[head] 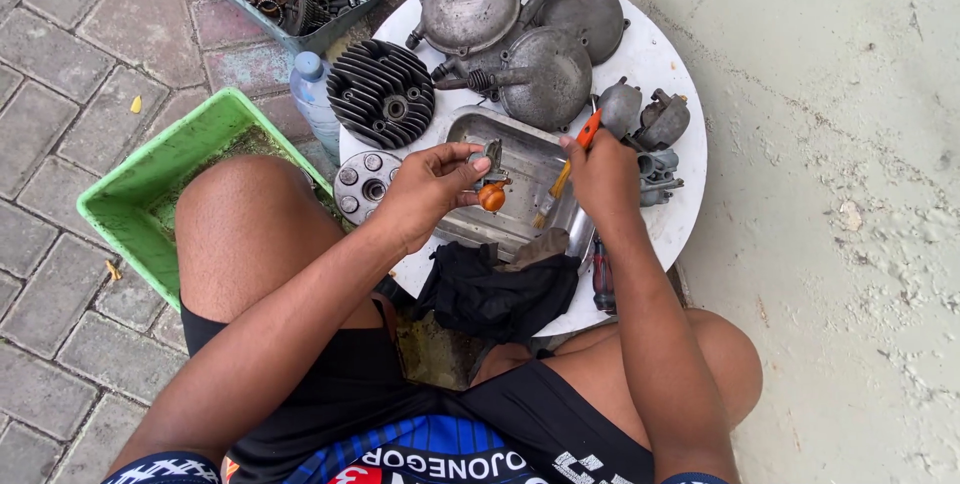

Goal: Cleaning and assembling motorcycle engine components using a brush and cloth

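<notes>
Small engine part held over a metal tray while a brush works at it.

The left hand [425, 189] pinches a small metal part [491, 176] with an orange float, keeping it above the tray [520, 159], likely so drips and grit fall there. The right hand [603, 176] grips an orange-handled brush [565, 172], bristles angled toward the part. Grey covers [545, 74] and a finned cylinder head [381, 94] lie on the round white table [672, 74], within reach; a black rag [480, 294] rests at its near edge.

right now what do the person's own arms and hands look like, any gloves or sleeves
Both arms are bare from the upper arm down. The left hand and right hand wear no gloves, and no rings, watch or wristbands show. Only patterned dark sleeve edges show at the bottom corners.
</notes>
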